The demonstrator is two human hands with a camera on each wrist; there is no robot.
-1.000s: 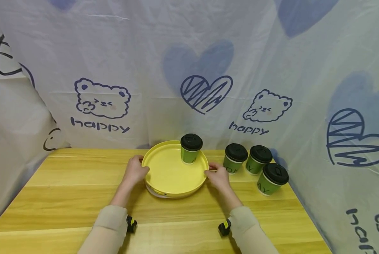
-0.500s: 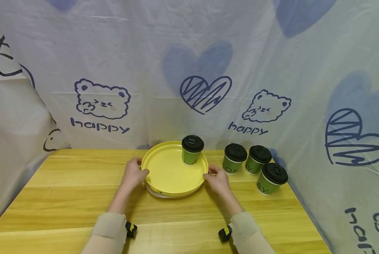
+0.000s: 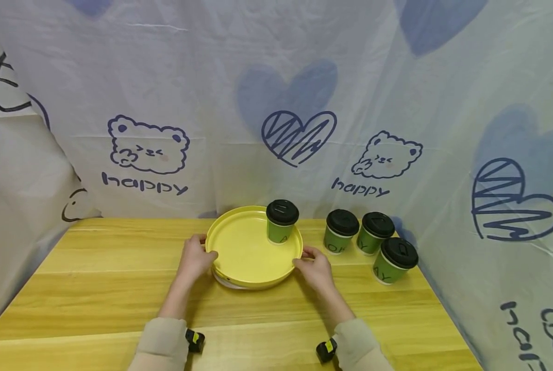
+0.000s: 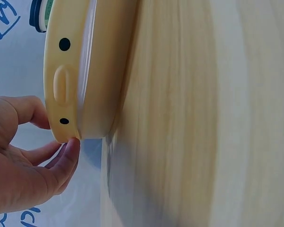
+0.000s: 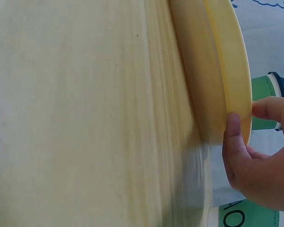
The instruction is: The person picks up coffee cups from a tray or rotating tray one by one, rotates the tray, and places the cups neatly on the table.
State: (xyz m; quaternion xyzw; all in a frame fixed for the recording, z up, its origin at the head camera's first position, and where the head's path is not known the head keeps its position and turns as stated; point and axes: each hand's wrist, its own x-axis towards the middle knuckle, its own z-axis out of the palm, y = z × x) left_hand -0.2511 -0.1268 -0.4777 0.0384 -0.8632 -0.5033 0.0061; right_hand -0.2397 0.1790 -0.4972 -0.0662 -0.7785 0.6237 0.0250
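Observation:
A round yellow tray point(image 3: 248, 252) with a raised rim sits on a lower pale base point(image 4: 106, 71) on the table. Toward its back right stands a green paper cup point(image 3: 280, 233) with a black lid, upright. My left hand point(image 3: 195, 258) pinches the rim at the left, thumb over the top edge and fingers against the outer side. On the opposite side my right hand point(image 3: 316, 267) grips the rim the same way, thumb at the edge. Black dots and a small raised oval point(image 4: 63, 85) mark the tray's outer side in the left wrist view.
Several more lidded green cups stand right of the tray: one point(image 3: 339, 242) near my right hand, one point(image 3: 372, 242) behind, another point(image 3: 391, 268) nearer the right table edge. A printed cloth point(image 3: 230, 175) hangs behind the wooden table point(image 3: 95, 288).
The tray has turned slightly clockwise, its front dot shifting left. The cup on it has come a little right and nearer. Both hands stay at the rim, the right one slightly nearer.

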